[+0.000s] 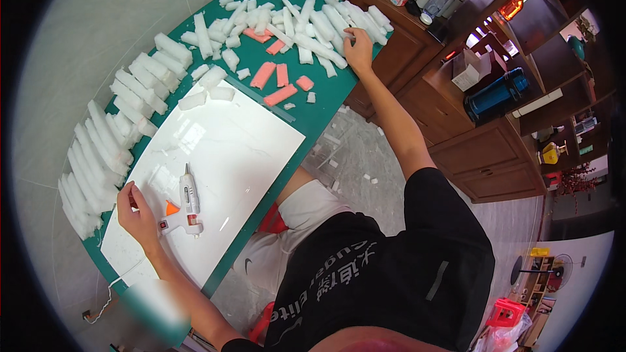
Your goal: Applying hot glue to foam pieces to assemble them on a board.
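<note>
Resting just at 3 o'clock of the loosely curled, empty left hand [138,214], the glue gun [186,205] points to 12; the right hand [358,49] fingers press white foam strips [326,26].

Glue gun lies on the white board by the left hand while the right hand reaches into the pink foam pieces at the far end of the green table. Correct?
Not quite. The head view shows the right hand on the white foam sticks, not the pink foam pieces, which lie nearer, untouched. The rest holds: the glue gun lies on the white board by the left hand, on the green table.
</note>
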Demonstrator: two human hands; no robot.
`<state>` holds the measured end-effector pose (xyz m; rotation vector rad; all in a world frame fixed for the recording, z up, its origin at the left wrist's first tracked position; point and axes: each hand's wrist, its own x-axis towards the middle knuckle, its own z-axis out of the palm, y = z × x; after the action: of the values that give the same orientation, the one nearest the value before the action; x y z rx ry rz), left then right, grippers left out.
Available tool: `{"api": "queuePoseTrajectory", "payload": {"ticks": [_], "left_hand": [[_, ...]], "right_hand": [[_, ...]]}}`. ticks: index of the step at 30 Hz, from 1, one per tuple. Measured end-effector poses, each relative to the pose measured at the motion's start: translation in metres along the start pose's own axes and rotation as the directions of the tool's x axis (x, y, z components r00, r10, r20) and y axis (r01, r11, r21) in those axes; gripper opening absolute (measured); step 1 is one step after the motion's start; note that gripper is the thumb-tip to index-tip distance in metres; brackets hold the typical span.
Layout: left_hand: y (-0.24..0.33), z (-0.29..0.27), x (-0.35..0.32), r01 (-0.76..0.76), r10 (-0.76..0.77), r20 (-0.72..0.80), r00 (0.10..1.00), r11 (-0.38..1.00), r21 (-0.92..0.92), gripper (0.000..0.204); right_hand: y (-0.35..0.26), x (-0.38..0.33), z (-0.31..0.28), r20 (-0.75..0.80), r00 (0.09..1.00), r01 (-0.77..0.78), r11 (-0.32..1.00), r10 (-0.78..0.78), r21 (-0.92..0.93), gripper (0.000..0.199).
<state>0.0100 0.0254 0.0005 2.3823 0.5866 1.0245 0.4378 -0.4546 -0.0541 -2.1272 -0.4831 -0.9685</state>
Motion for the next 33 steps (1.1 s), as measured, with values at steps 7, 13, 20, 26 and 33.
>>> {"api": "queuePoseTrajectory", "payload": {"ticks": [7,13,20,26,33], "left_hand": [[0.000,0.002,0.000,-0.009,0.008,-0.016,1.000,0.999,-0.031,0.015],[0.001,0.002,0.001,-0.027,0.025,-0.030,0.999,0.998,-0.064,0.014],[0.001,0.004,0.002,0.000,-0.002,-0.020,1.000,0.996,-0.087,0.013],[0.003,-0.009,-0.005,0.031,-0.031,0.006,0.999,0.999,-0.032,0.013],[0.000,-0.001,-0.002,0.030,-0.030,0.004,1.000,0.998,-0.050,0.014]], "right_hand": [[0.010,0.005,0.001,-0.235,0.958,-0.145,0.985,0.164,0.094,0.020],[0.029,0.061,0.014,-0.128,0.855,-0.436,0.830,0.503,0.349,0.022],[0.031,0.115,0.027,0.048,0.686,-0.639,0.570,0.726,0.516,0.014],[0.047,0.101,0.050,0.153,0.674,-0.723,0.605,0.722,0.333,0.010],[0.135,0.118,-0.001,0.115,0.780,-0.584,0.650,0.615,0.486,0.023]]}}
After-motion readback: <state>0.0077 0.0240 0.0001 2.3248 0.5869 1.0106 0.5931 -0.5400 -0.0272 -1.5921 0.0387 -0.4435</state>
